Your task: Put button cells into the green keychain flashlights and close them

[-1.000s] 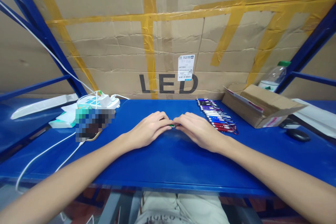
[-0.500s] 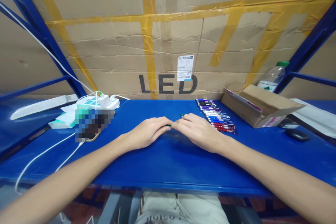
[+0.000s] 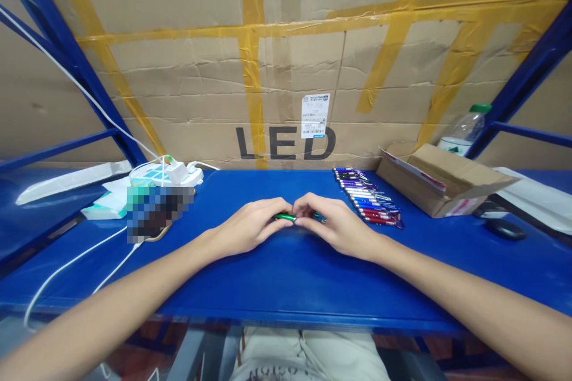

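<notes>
My left hand [image 3: 250,226] and my right hand [image 3: 333,223] meet at the middle of the blue table [image 3: 286,274]. Between their fingertips they pinch a small green pen-like keychain light [image 3: 286,217], lying roughly level just above the table. Both hands have their fingers curled round it. To the right of my right hand lies a neat row of several similar small lights [image 3: 369,196] in purple, white, blue and red, side by side on the table.
An open cardboard box [image 3: 440,184] stands at the right, a plastic bottle [image 3: 465,128] behind it. At the left are a white power strip [image 3: 167,174] with cables and a blurred-out object [image 3: 158,208]. A dark mouse [image 3: 506,228] lies far right. A taped cardboard wall stands behind.
The green light has become more visible between my fingers. My right hand has curled its fingers tighter and shifted slightly; my left hand stays almost where it was.
</notes>
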The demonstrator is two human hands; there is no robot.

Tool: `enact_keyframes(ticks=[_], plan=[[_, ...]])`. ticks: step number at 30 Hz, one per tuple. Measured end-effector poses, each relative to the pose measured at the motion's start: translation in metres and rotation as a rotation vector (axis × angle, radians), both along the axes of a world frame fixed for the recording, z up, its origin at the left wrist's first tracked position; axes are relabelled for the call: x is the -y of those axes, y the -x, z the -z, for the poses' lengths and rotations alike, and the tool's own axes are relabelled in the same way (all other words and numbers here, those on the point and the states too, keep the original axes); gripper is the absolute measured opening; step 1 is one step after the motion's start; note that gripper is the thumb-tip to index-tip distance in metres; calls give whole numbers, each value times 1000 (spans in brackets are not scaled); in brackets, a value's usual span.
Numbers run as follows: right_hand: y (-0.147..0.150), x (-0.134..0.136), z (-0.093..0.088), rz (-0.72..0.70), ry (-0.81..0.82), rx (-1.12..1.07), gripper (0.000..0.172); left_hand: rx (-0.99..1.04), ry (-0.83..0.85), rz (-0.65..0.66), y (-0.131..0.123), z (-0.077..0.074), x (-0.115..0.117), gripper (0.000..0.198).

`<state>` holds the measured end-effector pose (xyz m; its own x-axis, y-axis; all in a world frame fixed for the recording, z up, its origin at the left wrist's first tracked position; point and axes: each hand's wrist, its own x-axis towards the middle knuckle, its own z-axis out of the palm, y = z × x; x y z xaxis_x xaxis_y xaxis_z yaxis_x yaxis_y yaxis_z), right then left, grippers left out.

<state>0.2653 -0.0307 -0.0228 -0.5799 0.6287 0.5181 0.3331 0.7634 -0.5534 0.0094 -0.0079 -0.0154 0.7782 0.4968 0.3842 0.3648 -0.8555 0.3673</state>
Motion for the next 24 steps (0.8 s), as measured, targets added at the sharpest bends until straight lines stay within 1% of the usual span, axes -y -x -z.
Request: enact_keyframes(ticks=[2, 6, 9, 12, 18, 24], plan=[[3, -1, 0, 4, 167, -110, 12, 23, -19, -3, 1, 1, 0, 23], [7, -5, 2, -24, 467, -313, 32, 58, -47, -13, 1, 1, 1, 21], [7, -8, 2, -65, 616, -361, 42, 53, -62, -8, -1, -1, 3, 22], [8, -10, 2, -70, 640, -369, 45, 46, -77, -11, -2, -1, 4, 22], [7, -11, 3, -22, 626, -332, 47, 56, -99, -9, -3, 0, 4, 23], [5, -14, 5, -12, 705, -291, 46, 62, -114, 15, -3, 0, 5, 19]])
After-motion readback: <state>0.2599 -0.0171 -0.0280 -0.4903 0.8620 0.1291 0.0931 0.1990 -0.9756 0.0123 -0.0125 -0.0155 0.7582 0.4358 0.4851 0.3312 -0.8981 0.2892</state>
